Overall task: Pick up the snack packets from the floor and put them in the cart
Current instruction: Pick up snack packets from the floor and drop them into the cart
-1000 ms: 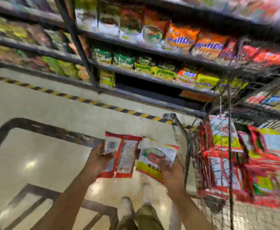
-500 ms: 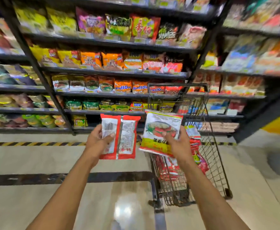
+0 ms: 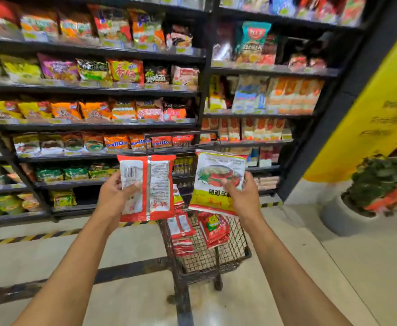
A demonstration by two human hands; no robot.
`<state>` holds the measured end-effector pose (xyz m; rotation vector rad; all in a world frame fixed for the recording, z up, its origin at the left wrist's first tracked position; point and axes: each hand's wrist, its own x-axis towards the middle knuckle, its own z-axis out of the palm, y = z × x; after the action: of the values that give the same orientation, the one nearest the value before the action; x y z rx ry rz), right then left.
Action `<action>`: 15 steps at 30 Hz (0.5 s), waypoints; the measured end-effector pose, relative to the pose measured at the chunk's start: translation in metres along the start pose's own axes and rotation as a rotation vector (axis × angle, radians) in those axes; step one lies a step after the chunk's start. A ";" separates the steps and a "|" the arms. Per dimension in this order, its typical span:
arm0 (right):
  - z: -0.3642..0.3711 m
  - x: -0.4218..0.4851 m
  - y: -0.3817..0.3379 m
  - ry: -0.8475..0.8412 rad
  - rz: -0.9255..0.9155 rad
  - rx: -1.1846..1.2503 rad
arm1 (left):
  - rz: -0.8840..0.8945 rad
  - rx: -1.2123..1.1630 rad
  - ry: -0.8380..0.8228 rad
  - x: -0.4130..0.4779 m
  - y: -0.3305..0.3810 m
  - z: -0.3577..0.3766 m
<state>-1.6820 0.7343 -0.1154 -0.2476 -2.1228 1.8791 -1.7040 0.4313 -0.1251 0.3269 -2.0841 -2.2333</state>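
Your left hand (image 3: 112, 196) curls round the red packet (image 3: 156, 187), held up just left of the cart (image 3: 206, 262); the yellow packet (image 3: 216, 182), pinched in your right hand (image 3: 245, 198), now hangs over it, nearer than half a second ago, so releasing both looks next.

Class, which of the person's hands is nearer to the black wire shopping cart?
Right. The right hand, holding a white and yellow packet, is over the wire cart; the left hand, holding a red packet, is off to its left.
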 end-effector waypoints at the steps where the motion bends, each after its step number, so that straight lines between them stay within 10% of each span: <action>1: -0.016 0.000 0.001 0.011 -0.001 0.017 | 0.006 0.018 0.006 -0.007 -0.003 0.012; 15: -0.089 0.036 0.066 0.012 0.152 0.031 | -0.080 0.085 -0.006 -0.007 -0.042 0.123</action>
<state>-1.6911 0.8384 -0.1677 -0.4237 -2.1191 1.9860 -1.7183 0.5565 -0.1584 0.4169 -2.2113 -2.1946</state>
